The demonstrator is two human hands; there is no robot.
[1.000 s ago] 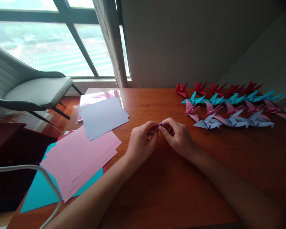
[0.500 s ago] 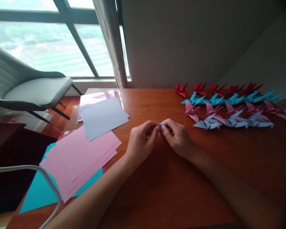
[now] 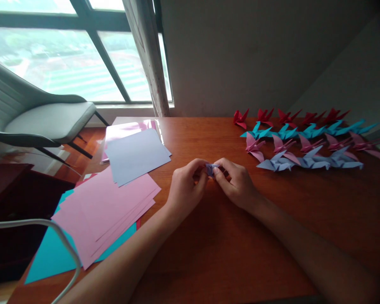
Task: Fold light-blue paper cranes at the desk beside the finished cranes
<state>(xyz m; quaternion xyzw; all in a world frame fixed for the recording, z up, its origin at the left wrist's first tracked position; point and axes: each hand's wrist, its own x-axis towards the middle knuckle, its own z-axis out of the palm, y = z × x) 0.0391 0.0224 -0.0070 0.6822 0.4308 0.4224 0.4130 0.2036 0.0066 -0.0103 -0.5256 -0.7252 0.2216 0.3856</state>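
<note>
Between my two hands is a small folded piece of light-blue paper (image 3: 211,169), held just above the middle of the wooden table (image 3: 202,253). My left hand (image 3: 187,182) pinches its left side between thumb and fingers. From the other side, my right hand (image 3: 236,181) grips it with thumb and forefinger. The fingertips hide much of the folds. To the right of my hands stand several light-blue paper cranes (image 3: 310,161) in a row.
Behind the light-blue cranes are rows of pink cranes (image 3: 307,144), turquoise cranes (image 3: 286,132) and red cranes (image 3: 240,119). At left lie light-blue sheets (image 3: 139,156), pink sheets (image 3: 104,211) and turquoise sheets (image 3: 47,257). A white curved bar (image 3: 65,240) crosses the lower left; a chair (image 3: 50,120) stands beyond.
My left thumb has shifted slightly to the left and down, so more of the folded light-blue paper shows between my hands. The cranes and sheets stay where they were.
</note>
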